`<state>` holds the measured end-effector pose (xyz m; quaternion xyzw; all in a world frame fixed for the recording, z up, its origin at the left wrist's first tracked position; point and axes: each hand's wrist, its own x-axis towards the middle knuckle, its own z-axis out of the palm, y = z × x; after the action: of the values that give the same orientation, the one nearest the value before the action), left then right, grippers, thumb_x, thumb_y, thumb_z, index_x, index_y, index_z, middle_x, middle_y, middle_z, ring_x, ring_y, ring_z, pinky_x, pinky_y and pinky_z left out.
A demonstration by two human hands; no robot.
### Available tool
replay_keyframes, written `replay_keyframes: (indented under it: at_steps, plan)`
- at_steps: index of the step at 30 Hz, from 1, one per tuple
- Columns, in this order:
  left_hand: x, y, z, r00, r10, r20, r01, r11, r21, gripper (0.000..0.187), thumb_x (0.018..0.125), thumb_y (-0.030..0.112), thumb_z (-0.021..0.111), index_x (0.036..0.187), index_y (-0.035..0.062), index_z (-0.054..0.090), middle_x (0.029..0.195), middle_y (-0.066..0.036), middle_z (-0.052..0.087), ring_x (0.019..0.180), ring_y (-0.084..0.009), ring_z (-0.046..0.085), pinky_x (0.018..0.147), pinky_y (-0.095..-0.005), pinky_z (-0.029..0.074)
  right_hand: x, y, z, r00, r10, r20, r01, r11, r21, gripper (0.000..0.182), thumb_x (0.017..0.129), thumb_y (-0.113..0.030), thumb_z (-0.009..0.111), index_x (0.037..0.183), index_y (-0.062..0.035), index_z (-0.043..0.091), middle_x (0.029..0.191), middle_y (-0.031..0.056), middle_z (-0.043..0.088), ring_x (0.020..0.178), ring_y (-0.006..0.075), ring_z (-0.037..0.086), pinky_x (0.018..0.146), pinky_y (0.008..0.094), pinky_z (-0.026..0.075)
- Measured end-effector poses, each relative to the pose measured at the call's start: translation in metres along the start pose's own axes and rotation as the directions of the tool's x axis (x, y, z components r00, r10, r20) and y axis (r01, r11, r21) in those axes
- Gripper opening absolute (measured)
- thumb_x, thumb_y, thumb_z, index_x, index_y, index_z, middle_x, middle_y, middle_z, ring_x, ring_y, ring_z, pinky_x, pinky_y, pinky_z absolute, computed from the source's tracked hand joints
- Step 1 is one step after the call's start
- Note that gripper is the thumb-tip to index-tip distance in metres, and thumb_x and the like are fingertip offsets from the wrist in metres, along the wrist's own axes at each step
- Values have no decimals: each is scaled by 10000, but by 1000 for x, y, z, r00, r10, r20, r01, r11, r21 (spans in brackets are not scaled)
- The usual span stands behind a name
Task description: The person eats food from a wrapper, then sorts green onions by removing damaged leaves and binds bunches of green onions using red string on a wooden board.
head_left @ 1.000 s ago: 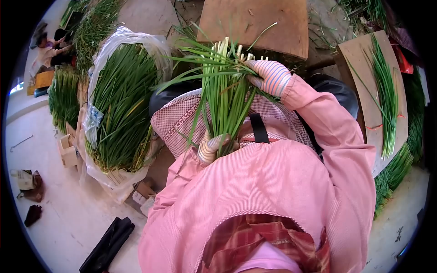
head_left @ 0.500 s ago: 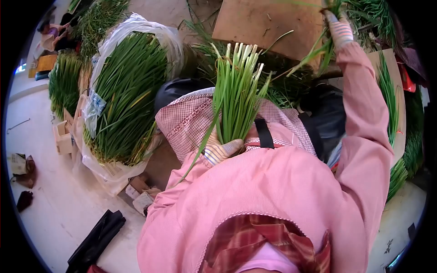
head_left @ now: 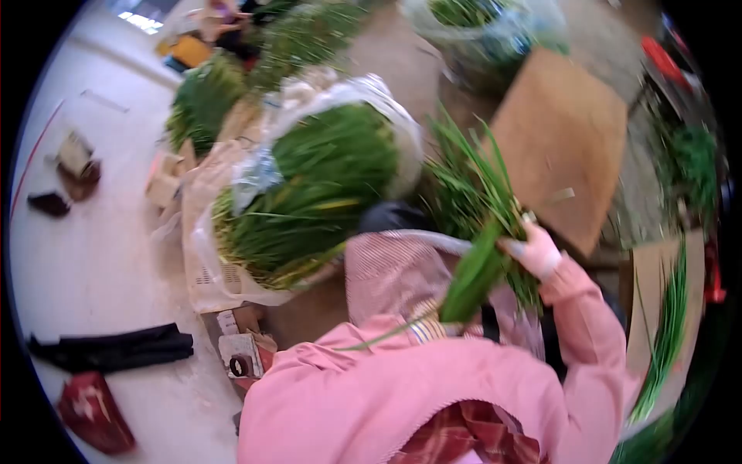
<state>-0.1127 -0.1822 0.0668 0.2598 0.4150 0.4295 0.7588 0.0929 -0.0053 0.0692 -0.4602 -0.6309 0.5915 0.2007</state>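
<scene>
My left hand (head_left: 431,323), in a striped glove, is closed low on a bundle of chives (head_left: 471,278) in front of my chest. The bundle leans up and to the right over my checked apron (head_left: 390,271). At its upper end my gloved right hand (head_left: 535,249) is closed on some loose chive leaves (head_left: 491,182), which stick up past the fingers. Motion blur softens both hands, and the bundle partly covers the left fingers.
To the left stands a plastic-lined basket (head_left: 205,271) packed with chives. A brown board (head_left: 564,147) lies ahead on the right, and more chives (head_left: 668,332) rest on cardboard at far right. Another bag of greens (head_left: 479,35) sits at the back. Black cloth (head_left: 116,346) lies on the floor.
My right hand has come down from the upper right to the top of the bundle, bringing loose leaves. The left hand keeps its hold. The view has swung, shifting the basket rightward.
</scene>
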Motion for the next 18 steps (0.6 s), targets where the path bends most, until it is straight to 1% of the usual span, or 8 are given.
replay_keyframes:
  at_steps: [3, 9, 11, 13, 14, 15, 17, 18]
  plan:
    - [6, -7, 1, 999, 8, 37, -6, 998, -58, 592, 700, -7, 623, 1235, 78, 384, 1109, -85, 521, 1019, -182, 500, 876, -315, 407, -6, -12, 0, 983, 162, 84, -182, 887, 424, 379, 738, -127, 635, 1080, -9, 520, 945, 50, 591, 841, 132, 535, 766, 263, 432]
    - [30, -34, 2, 989, 68, 135, -41, 981, -190, 635, 695, 16, 636, 1258, 79, 348, 1117, -84, 507, 1024, -172, 488, 880, -298, 397, -14, 10, -6, 985, 141, 103, -171, 896, 410, 320, 756, -111, 623, 1053, -26, 539, 924, 39, 592, 820, 131, 537, 749, 264, 439]
    - [18, -12, 14, 984, 102, 145, -94, 994, -62, 618, 688, 29, 666, 1234, 60, 377, 1187, -97, 474, 1099, -176, 450, 903, -299, 383, -18, 17, -2, 985, 159, 74, -175, 882, 438, 290, 751, -97, 615, 1027, -25, 563, 890, 37, 604, 798, 135, 544, 726, 272, 443]
    - [18, -15, 17, 999, -30, 39, 32, 998, -47, 704, 673, 89, 703, 1268, 61, 326, 1225, -100, 437, 1127, -168, 416, 928, -290, 348, -23, 19, 0, 996, -51, -76, 51, 999, 3, 275, 751, -78, 600, 1019, -24, 574, 856, 41, 613, 787, 133, 548, 706, 285, 446]
    - [9, 3, 26, 1000, 27, 7, -28, 996, 87, 731, 697, 91, 686, 1297, 68, 269, 1221, -93, 441, 1124, -170, 418, 942, -296, 328, -26, 15, -3, 991, -82, -111, 34, 926, -376, 285, 746, -65, 586, 1030, -38, 573, 860, 90, 620, 770, 151, 560, 711, 282, 442]
    - [11, -9, 21, 999, 18, 47, -13, 994, -111, 746, 709, 96, 677, 1309, 68, 235, 1223, -91, 439, 1127, -180, 416, 949, -311, 322, -27, 20, -5, 993, -74, -97, 31, 922, -386, 285, 746, -65, 586, 1030, -38, 573, 860, 90, 620, 770, 151, 560, 711, 282, 442]
    - [8, -5, 22, 999, 26, 27, -22, 993, -118, 739, 717, 104, 673, 1310, 63, 233, 1226, -93, 434, 1136, -189, 405, 942, -333, 331, -21, 26, -5, 984, -123, -130, 74, 941, -330, 288, 739, -60, 576, 1027, -47, 572, 874, 141, 614, 794, 193, 578, 732, 294, 438]
    - [7, -3, 22, 996, 75, 51, -70, 992, -101, 716, 718, 92, 667, 1297, 62, 247, 1150, -103, 475, 983, -190, 492, 840, -326, 404, -19, 27, -2, 978, -150, -146, 115, 968, -225, 294, 723, -58, 578, 1017, -52, 574, 869, 165, 605, 801, 225, 581, 746, 296, 435]
